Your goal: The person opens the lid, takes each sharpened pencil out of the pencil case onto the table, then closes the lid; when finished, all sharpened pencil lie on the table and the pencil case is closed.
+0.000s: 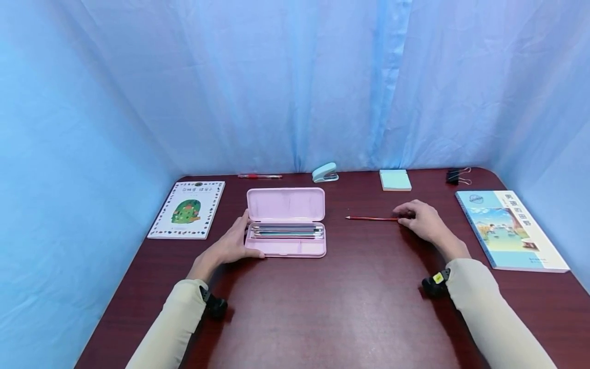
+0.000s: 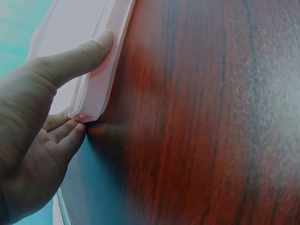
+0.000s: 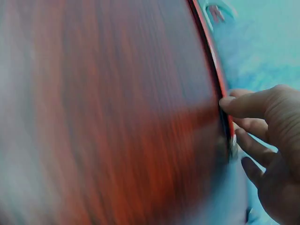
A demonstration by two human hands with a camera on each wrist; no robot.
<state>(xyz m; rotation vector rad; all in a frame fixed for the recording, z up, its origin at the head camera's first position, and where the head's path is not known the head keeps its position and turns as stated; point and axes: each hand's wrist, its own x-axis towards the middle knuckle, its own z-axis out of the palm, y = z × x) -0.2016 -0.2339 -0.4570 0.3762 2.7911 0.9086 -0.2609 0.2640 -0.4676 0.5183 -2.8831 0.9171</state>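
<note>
A pink pencil case (image 1: 286, 248) lies with its lid raised, several pencils (image 1: 287, 231) in its long compartment. My left hand (image 1: 232, 243) holds the case's left end, thumb along the front edge and fingers round the far side. In the left wrist view the thumb (image 2: 89, 54) presses on the case's rim (image 2: 101, 89). Right of the case, a red pencil (image 1: 369, 218) lies level with its sharpened tip pointing left. My right hand (image 1: 421, 220) pinches the pencil's right end; in the right wrist view thumb and fingers meet on the red shaft (image 3: 213, 56).
A cactus-covered book (image 1: 186, 210) lies at the left, a thicker book (image 1: 511, 230) at the right. Along the back edge are a red pen (image 1: 260, 176), a mint stapler (image 1: 325, 173), sticky notes (image 1: 395, 180) and a black binder clip (image 1: 456, 176). Blue curtains (image 1: 295, 87) surround the table.
</note>
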